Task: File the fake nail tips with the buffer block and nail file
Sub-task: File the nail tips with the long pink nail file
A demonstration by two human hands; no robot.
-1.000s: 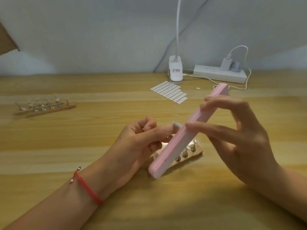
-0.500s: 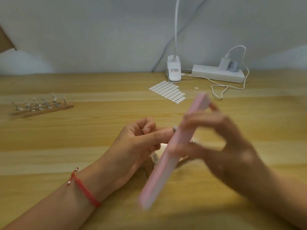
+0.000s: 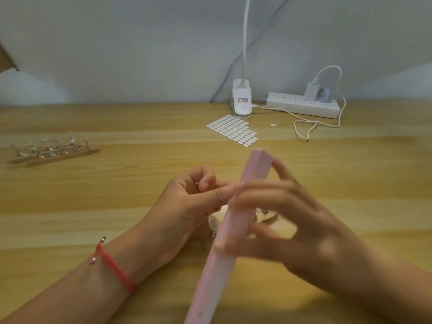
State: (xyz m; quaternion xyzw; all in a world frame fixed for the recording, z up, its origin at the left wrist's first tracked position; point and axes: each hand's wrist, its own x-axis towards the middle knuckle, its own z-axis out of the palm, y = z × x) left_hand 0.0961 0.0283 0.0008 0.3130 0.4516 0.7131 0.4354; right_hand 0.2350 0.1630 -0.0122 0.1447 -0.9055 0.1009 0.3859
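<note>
Buffer block [image 3: 218, 272]: pink, tilted, nearest me.
Right hand [image 3: 304, 235]: my fingers pinch the block's middle; blurred.
Left hand [image 3: 187, 204]: just left of the block, thumb and forefinger pinching what I judge is a nail tip, hidden behind it.
Method: short, light strokes; steady pinch.
Nail stand [image 3: 53, 153]: far left of the block.

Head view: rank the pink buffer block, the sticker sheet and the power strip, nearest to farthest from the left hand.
1. Pink buffer block, right at the left hand fingertips.
2. Sticker sheet, beyond it, mid-table.
3. Power strip, far back right, by the wall.
</note>
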